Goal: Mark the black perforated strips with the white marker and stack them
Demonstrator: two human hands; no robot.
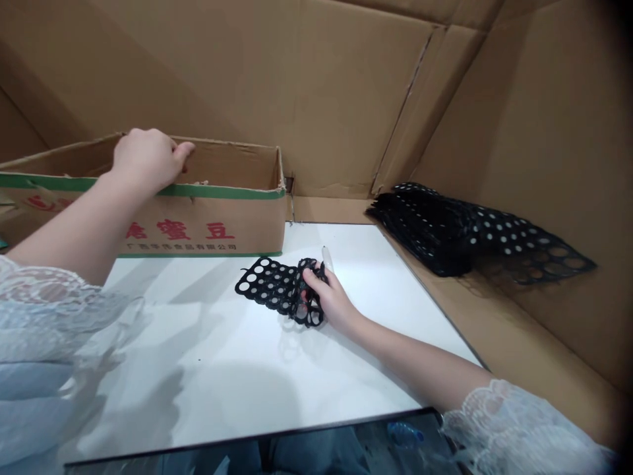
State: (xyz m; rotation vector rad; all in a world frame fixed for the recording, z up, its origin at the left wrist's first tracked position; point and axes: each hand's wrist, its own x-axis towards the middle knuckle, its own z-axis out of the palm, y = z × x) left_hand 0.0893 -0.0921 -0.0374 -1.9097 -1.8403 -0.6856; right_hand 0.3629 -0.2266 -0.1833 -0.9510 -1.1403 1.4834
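Note:
My left hand [148,155] is over the front rim of a cardboard box [257,221] with a green edge and red lettering. Its fingers curl down towards the inside, and whatever they may hold is hidden. Lower down, my right hand [336,300] is closed on a black lace strip [274,287] full of round holes. The strip's free end reaches left just over the white table, and the rest bunches up under my thumb. A slim whitish stick-like thing [327,259] pokes out beyond my right fingers; I cannot tell whether I grip it.
A thick pile of black lace strips [435,231] lies on the cardboard ledge right of the white tabletop [237,376], one end spreading towards the right wall. Tall cardboard walls [336,99] enclose the back and right. Below the table's front edge shows a blue plastic item [405,434].

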